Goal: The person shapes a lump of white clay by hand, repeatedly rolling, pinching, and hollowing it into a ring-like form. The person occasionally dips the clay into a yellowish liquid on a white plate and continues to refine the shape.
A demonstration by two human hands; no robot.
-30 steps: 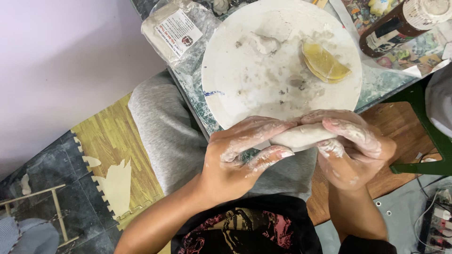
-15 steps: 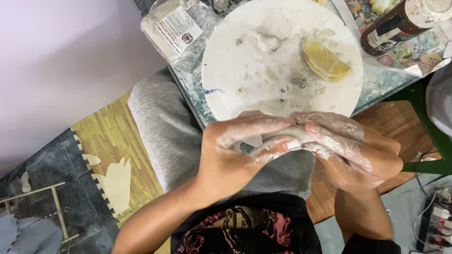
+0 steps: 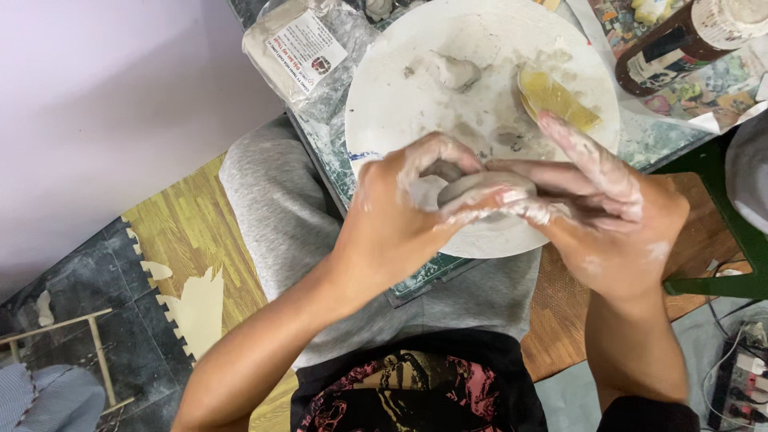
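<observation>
**Clay lump pressed between both hands over the white plate**

While both hands were lower and clear of the plate's near edge a second ago, they now sit higher, overlapping the near rim of the round white plate [image 3: 400, 96]. The grey clay lump [image 3: 480, 188], earlier a longer roll lying between the palms, now shows as a shorter, rounder mass. The left hand [image 3: 400, 216] curls its fingers [image 3: 436, 152] over the lump from the left, closed on it. The right hand [image 3: 608, 216] lays its clay-smeared fingers [image 3: 576, 148] flat along the lump's far and right side, also closed on it. The lump sits above the plate's near rim, held off the surface as far as can be judged.

On the plate, a yellow sponge wedge [image 3: 556, 96] lies toward the far right, just beyond the right fingertips; a small grey clay scrap [image 3: 456, 72] lies near the plate's centre.

Left of the plate, on the counter [image 3: 328, 144], lies a clear plastic packet [image 3: 292, 52] of pale material bearing a white rectangular label with a small dark emblem. Right of the plate, a dark brown bottle [image 3: 688, 36] lies tilted, carrying a dark label and a pale upper band.
</observation>
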